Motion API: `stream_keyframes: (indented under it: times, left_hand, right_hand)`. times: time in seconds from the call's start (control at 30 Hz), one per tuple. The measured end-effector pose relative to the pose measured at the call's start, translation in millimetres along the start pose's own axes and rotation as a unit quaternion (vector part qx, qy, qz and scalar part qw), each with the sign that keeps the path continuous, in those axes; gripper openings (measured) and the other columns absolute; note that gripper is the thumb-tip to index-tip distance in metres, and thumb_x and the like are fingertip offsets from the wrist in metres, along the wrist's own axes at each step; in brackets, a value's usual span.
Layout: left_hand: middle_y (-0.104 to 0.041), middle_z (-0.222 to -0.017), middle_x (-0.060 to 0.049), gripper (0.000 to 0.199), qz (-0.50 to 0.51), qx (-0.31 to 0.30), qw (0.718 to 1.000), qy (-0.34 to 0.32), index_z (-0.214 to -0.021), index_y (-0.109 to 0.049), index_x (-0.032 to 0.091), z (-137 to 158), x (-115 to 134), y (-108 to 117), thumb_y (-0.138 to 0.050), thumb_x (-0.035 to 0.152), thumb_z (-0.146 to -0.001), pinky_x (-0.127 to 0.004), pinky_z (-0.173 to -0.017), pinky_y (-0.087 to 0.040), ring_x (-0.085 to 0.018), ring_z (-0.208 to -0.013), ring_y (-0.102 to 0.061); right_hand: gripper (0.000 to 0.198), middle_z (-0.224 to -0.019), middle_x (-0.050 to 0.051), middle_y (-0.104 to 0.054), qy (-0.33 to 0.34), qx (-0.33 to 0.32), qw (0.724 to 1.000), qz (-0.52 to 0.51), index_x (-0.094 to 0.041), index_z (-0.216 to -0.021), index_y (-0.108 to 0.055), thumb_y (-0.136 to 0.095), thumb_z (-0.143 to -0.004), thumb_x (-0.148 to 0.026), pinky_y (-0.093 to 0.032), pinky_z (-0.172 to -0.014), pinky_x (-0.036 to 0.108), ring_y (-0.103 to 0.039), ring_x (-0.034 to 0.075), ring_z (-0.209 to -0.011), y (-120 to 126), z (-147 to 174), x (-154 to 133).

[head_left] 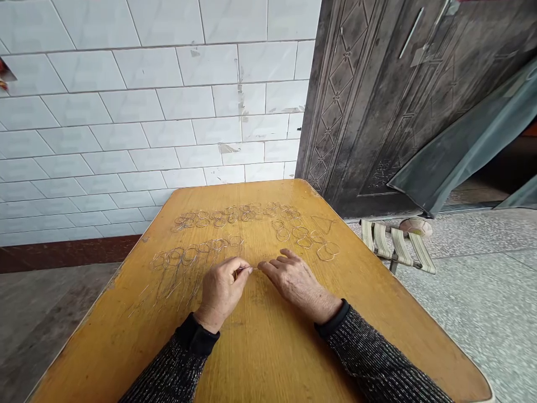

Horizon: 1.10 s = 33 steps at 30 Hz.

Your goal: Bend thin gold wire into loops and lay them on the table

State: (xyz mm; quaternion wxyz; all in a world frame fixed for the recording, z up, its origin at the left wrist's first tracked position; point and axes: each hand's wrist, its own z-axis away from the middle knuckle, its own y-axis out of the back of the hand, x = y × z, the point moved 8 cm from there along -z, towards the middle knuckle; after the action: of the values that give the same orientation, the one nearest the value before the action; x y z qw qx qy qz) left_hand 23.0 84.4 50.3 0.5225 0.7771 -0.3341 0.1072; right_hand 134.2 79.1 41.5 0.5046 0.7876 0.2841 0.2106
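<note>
Over the middle of the table, my left hand [222, 288] pinches a thin wire [255, 269] between thumb and forefinger. A short length of it spans the small gap to my right hand [296, 282], whose forefinger tip meets its other end. The right thumb is mostly hidden under that hand, and its other fingers are loosely bent. Left of my left hand lies a bunch of looped wires [191, 254] with long straight tails. Farther back runs a row of wire rings [230, 215], overlapping one another. Several double-ring wire pieces [304, 238] lie beyond my right hand.
The yellow wooden table [272, 358] stands near a white tiled wall [146, 106]. A bent wire triangle [323, 224] lies near its far right edge. To the right are a dark patterned door [377, 112], a grey-green curtain [465, 140] and a striped strap stool [398, 243].
</note>
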Motion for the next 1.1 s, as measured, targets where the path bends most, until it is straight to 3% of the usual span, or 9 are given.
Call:
stream_keyframes:
  times: [0.13,0.3,0.53,0.6,0.67,0.77,0.87,1.0,1.1]
  left_hand:
    - [-0.060,-0.062,0.000,0.016,0.058,-0.015,0.998,0.015,-0.067,-0.058,0.018,-2,-2,0,-0.049,0.025,-0.078,-0.020,-0.053,-0.035,-0.011,-0.056,-0.051]
    - [-0.052,-0.056,0.003,0.017,0.138,-0.044,0.989,0.039,-0.064,-0.056,0.016,-6,-8,-1,-0.051,0.027,-0.076,-0.020,-0.051,-0.033,-0.010,-0.052,-0.045]
    - [-0.053,-0.061,0.002,0.018,0.232,-0.056,0.967,0.086,-0.072,-0.061,0.016,-5,-18,-6,-0.056,0.033,-0.074,-0.020,-0.050,-0.033,-0.009,-0.053,-0.042]
    - [-0.055,-0.066,0.002,0.025,0.266,-0.042,0.957,0.111,-0.091,-0.061,0.017,-5,-22,-5,-0.058,0.035,-0.073,-0.019,-0.046,-0.030,-0.007,-0.048,-0.038]
    - [-0.057,-0.070,0.002,0.037,0.304,-0.026,0.943,0.132,-0.106,-0.056,0.019,-4,-24,-3,-0.059,0.036,-0.073,-0.019,-0.043,-0.029,-0.006,-0.045,-0.036]
    - [-0.059,-0.087,-0.003,0.038,0.361,0.009,0.919,0.156,-0.107,-0.055,0.019,-4,-27,1,-0.055,0.041,-0.076,-0.019,-0.045,-0.034,-0.007,-0.052,-0.044]
    - [-0.055,-0.102,-0.007,0.036,0.418,0.008,0.891,0.179,-0.104,-0.055,0.018,-3,-29,-4,-0.049,0.044,-0.079,-0.018,-0.044,-0.035,-0.007,-0.058,-0.048]
    - [-0.055,-0.086,-0.003,0.032,0.481,-0.060,0.852,0.200,-0.097,-0.056,0.016,1,-25,-22,-0.055,0.040,-0.076,-0.016,-0.044,-0.032,-0.005,-0.055,-0.045]
    - [-0.050,-0.072,0.002,0.029,0.491,-0.064,0.844,0.207,-0.092,-0.056,0.015,2,-25,-27,-0.062,0.034,-0.071,-0.016,-0.044,-0.032,-0.005,-0.052,-0.042]
  right_hand:
    - [0.018,-0.063,0.002,-0.062,-0.072,-0.020,0.989,-0.129,-0.018,-0.087,-0.058,-0.040,-0.085,-0.013,-0.034,-0.058,0.023,-0.054,0.014,-0.057,-1,0,8]
    - [0.023,-0.059,-0.001,-0.059,-0.080,-0.001,0.931,-0.357,-0.018,-0.081,-0.055,-0.032,-0.088,-0.017,-0.036,-0.056,0.020,-0.052,0.010,-0.053,4,1,11]
    - [0.019,-0.052,-0.004,-0.054,-0.122,-0.011,0.874,-0.471,-0.018,-0.077,-0.055,-0.038,-0.085,-0.022,-0.036,-0.054,0.021,-0.047,0.009,-0.048,-3,4,18]
    - [0.018,-0.046,-0.005,-0.050,-0.153,-0.036,0.825,-0.543,-0.017,-0.077,-0.054,-0.040,-0.084,-0.026,-0.035,-0.053,0.021,-0.044,0.009,-0.044,-13,4,21]
    - [0.020,-0.042,-0.006,-0.047,-0.185,-0.053,0.750,-0.632,-0.015,-0.077,-0.054,-0.042,-0.083,-0.030,-0.033,-0.050,0.021,-0.042,0.008,-0.040,-23,5,22]
    - [0.022,-0.040,-0.007,-0.044,-0.221,-0.059,0.640,-0.733,-0.015,-0.075,-0.055,-0.047,-0.080,-0.035,-0.031,-0.046,0.021,-0.042,0.007,-0.036,-32,6,21]
    - [0.021,-0.039,-0.008,-0.043,-0.233,-0.064,0.568,-0.787,-0.014,-0.073,-0.055,-0.054,-0.076,-0.035,-0.032,-0.045,0.021,-0.041,0.007,-0.035,-36,6,17]
    - [0.022,-0.038,-0.008,-0.043,-0.239,-0.064,0.527,-0.813,-0.014,-0.073,-0.054,-0.058,-0.073,-0.036,-0.036,-0.047,0.023,-0.041,0.007,-0.035,-40,6,12]
    - [0.027,-0.041,-0.006,-0.049,-0.242,-0.067,0.555,-0.793,-0.014,-0.074,-0.054,-0.057,-0.074,-0.041,-0.035,-0.046,0.021,-0.046,0.007,-0.037,-41,6,9]
